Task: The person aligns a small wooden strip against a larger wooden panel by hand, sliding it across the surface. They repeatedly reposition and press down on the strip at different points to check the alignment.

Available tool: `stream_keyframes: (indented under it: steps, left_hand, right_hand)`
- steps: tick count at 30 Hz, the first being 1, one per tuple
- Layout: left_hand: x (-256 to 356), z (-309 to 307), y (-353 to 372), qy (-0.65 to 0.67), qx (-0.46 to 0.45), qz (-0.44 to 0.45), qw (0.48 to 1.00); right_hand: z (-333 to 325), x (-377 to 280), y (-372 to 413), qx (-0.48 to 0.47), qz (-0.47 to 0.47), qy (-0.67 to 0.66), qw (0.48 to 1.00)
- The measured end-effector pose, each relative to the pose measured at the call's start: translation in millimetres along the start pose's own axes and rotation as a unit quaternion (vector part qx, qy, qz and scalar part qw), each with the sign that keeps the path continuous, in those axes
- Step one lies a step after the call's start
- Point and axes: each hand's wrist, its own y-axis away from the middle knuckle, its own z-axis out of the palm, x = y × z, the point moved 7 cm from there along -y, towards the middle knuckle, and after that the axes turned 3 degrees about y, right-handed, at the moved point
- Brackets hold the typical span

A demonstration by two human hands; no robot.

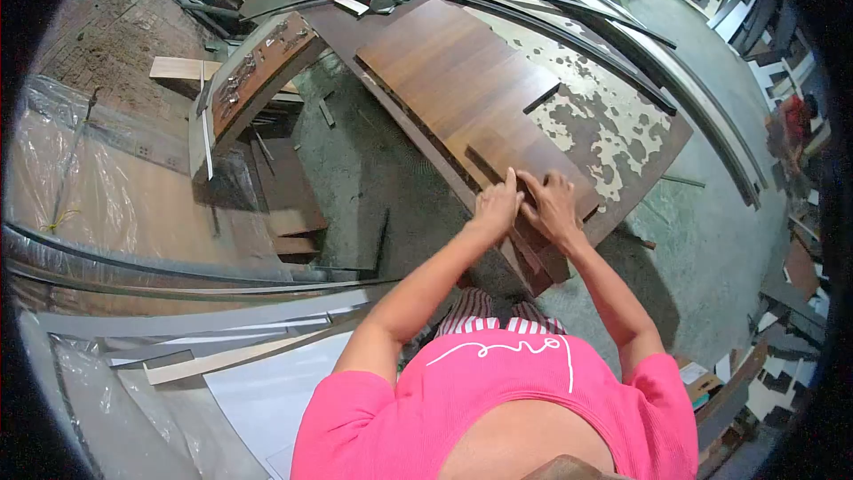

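Observation:
A glossy brown wood panel [453,62] lies on the workbench. On its near end is a narrow dark wood strip [482,163], running between my two hands. My left hand [498,207] is closed at the strip's left side, its index finger stretched along it. Opposite, my right hand [553,206] has bent fingers on the strip, the index finger and thumb reaching toward the left hand. The fingertips of both hands come close together. My hands cover part of the strip and the panel's near edge.
The workbench [644,129] has a patchy, peeling top. Long dark metal profiles [569,31] lie along its far right side. A tilted board [258,80] stands to the left. Plastic-wrapped panels [124,178] are farther left, and scrap pieces litter the right.

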Motion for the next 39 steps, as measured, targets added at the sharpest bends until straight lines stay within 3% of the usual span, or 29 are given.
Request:
stream_keyframes:
  steps: [6, 16, 19, 28, 39]
  left_hand:
    - [27.9, 20.3, 38.1, 0.030, 0.004, 0.000, 1.000]
    - [-16.3, -1.0, -8.0, 0.038, 0.034, -0.055, 0.997]
    - [-40.1, -8.3, -35.4, 0.032, 0.031, -0.059, 0.997]
    - [-159.0, -66.8, -135.4, 0.007, 0.059, -0.098, 0.993]
    - [-285.3, -142.7, -238.0, -0.037, 0.071, -0.138, 0.987]
  right_hand:
    - [-11.3, 5.2, 47.1, 0.023, 0.011, 0.020, 0.999]
    - [11.8, -6.4, -19.0, 0.013, 0.024, 0.032, 0.999]
    - [15.7, -13.3, -53.0, 0.052, 0.009, 0.041, 0.998]
    - [78.2, -51.2, -208.2, 0.005, -0.024, 0.064, 0.998]
    - [133.1, -100.6, -375.0, 0.031, -0.050, 0.024, 0.998]
